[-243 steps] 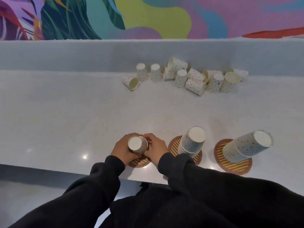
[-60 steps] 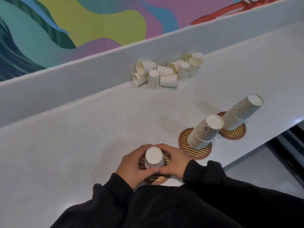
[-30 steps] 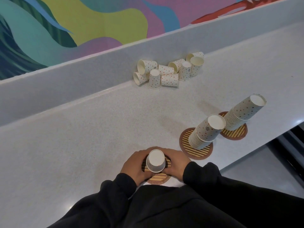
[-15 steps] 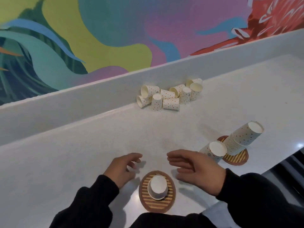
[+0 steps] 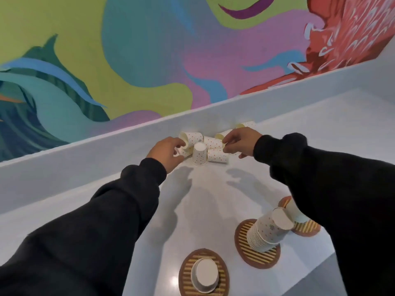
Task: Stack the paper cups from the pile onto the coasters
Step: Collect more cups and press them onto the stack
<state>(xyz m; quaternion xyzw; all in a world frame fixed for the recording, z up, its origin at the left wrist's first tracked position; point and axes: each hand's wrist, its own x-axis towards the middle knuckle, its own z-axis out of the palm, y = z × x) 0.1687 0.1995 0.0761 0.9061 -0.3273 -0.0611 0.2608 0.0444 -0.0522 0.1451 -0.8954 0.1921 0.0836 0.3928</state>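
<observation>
nearest me, by the bench's front edge, a round brown coaster with pale bamboo stripes [image 5: 186, 269] carries a short stack of white dotted paper cups [image 5: 204, 272], set upside down. just to its right and a little further in, a second striped coaster [image 5: 242, 238] holds a taller stack of cups [image 5: 267, 231], also upside down. beyond that, nearer the bench's right edge, a third striped coaster [image 5: 307, 230] and its third stack [image 5: 296, 210] are mostly hidden behind my black right sleeve [image 5: 331, 189].

the white speckled bench [image 5: 213, 199] shows both hands' shadows across its middle. my arms reach to the far edge, where the pile of loose dotted paper cups [image 5: 215, 155] lies against the raised back ledge [image 5: 85, 159]. one upturned cup [image 5: 199, 153] stands at the pile's front; the others lie on their sides.

my left hand [image 5: 165, 152] is at the pile's left end, fingers curled beside a lying cup; i cannot tell whether they have closed on it. my right hand [image 5: 239, 142] is at the pile's right, fingertips narrowed against the ends of lying cups; i cannot tell whether it grips one.

behind the ledge is a wall painted in green, teal, pink and red shapes [image 5: 149, 60].
</observation>
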